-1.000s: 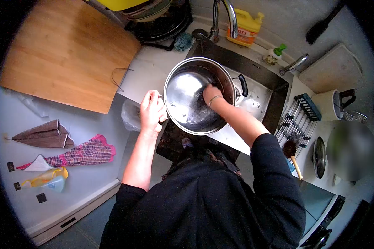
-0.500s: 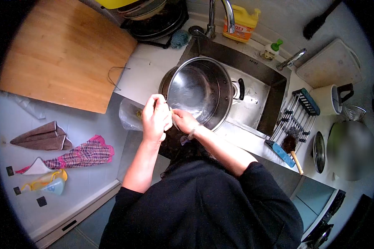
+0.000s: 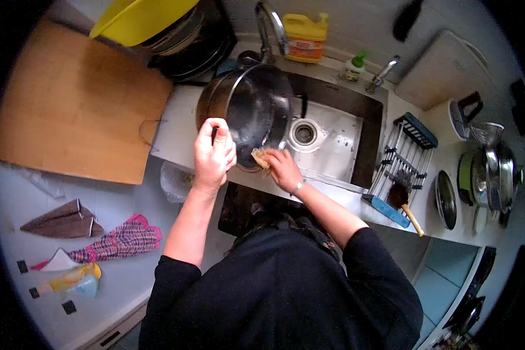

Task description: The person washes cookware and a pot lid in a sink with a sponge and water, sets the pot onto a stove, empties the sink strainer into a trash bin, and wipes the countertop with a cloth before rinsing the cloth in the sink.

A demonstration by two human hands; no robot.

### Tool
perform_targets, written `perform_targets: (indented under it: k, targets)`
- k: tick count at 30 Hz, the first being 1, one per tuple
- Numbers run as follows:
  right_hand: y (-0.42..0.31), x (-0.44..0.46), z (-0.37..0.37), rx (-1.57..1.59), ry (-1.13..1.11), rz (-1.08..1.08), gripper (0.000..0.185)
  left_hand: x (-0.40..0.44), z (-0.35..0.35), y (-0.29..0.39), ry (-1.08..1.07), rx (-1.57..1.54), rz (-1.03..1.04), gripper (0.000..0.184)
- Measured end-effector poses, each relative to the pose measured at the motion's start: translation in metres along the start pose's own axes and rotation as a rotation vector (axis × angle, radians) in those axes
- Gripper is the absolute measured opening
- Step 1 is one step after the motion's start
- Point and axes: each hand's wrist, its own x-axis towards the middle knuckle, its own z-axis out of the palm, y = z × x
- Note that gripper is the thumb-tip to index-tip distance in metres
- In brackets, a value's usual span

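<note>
A large stainless-steel pot (image 3: 217,100) is tilted over the left side of the sink (image 3: 339,131), its opening turned toward the right. My left hand (image 3: 213,153) is closed around the pot's black side handle (image 3: 214,133). Between the fingers of my right hand (image 3: 283,170) is a yellowish scrubbing sponge (image 3: 260,157), at the pot's near rim. The far handle shows as a dark shape over the basin. Whether the sponge presses on the metal is hard to tell.
Behind the sink stand a tap (image 3: 266,35), a yellow jug (image 3: 305,39) and a soap bottle (image 3: 354,69). A drying rack (image 3: 402,166) with a brush lies to the right. Stacked pans (image 3: 195,52) and a yellow basin (image 3: 135,20) are at back left, near a wooden board (image 3: 76,111).
The pot has tipped and shifted left, exposing the sink drain. My right hand has moved away from my left hand, and the sponge in it now shows. The whole view has shifted.
</note>
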Motion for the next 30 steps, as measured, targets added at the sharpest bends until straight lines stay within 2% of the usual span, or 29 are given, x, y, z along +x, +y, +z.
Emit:
perform_targets:
  k: [3, 6, 7, 9, 11, 13, 18, 23, 27, 29, 30]
  targets:
    - [0.052, 0.005, -0.007, -0.15, 0.001, 0.06, 0.034, 0.01, 0.008, -0.002, 0.056, 0.053, 0.006, 0.013]
    - [0.077, 0.006, -0.026, -0.106, 0.297, 0.239, 0.03, 0.019, 0.008, -0.004, 0.119, 0.089, 0.004, 0.013]
    - [0.079, 0.002, -0.037, -0.119, 0.306, 0.249, 0.03, 0.022, 0.007, -0.006, 0.126, 0.09, 0.008, 0.014]
    - [0.079, -0.009, -0.056, -0.013, 0.473, 0.364, 0.029, 0.026, 0.009, -0.012, 0.127, 0.135, 0.015, 0.015]
    - [0.077, -0.025, -0.068, 0.039, 0.443, 0.432, 0.028, 0.03, 0.011, -0.021, 0.134, 0.137, 0.012, 0.015]
    - [0.076, -0.04, -0.079, 0.08, 0.309, 0.462, 0.028, 0.032, 0.015, -0.029, 0.136, 0.142, 0.005, 0.015]
    - [0.066, -0.063, -0.125, 0.07, 0.436, 0.391, 0.032, 0.034, 0.021, -0.049, 0.101, 0.209, 0.024, 0.014]
    - [0.055, -0.1, -0.179, -0.188, 0.474, 0.425, 0.032, 0.037, 0.016, -0.064, 0.079, 0.277, 0.056, 0.012]
    - [0.06, -0.149, -0.21, -0.363, 0.6, 0.663, 0.031, 0.041, 0.005, -0.071, 0.024, 0.298, 0.083, 0.011]
    - [0.07, -0.174, -0.218, -0.5, 0.565, 0.813, 0.038, 0.042, 0.0, -0.073, -0.005, 0.389, 0.096, 0.012]
    - [0.063, -0.172, -0.22, -0.664, 0.518, 0.865, 0.043, 0.043, -0.003, -0.074, -0.021, 0.489, 0.12, 0.013]
